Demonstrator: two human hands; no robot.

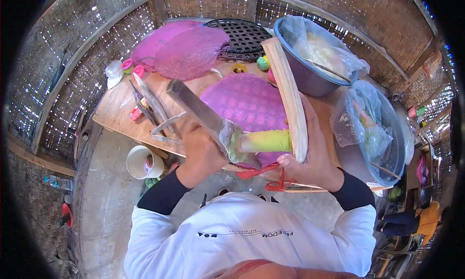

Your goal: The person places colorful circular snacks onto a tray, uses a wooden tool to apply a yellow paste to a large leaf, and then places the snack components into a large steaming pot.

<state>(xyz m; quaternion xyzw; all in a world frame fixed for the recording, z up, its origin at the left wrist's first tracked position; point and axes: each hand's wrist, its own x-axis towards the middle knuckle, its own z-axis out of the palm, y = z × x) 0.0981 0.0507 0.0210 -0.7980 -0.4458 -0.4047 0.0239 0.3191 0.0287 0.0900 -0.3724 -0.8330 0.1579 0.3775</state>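
Note:
My left hand is closed around a dark, flat, weathered wooden bar that slants up to the left. A yellow-green cylinder runs across from this bar to a pale curved piece of wood. My right hand grips the lower part of the pale wood, its thumb in front and its fingers mostly hidden behind. How the cylinder joins the two wooden pieces I cannot make out. Beneath them lies a purple mesh sheet on the table, with red strips at the near edge.
Two blue-grey basins, one at the back right and one at the right, hold plastic bags. More purple mesh and a black lattice tray lie at the back. Pieces of wood lie left; a white bucket stands below the table.

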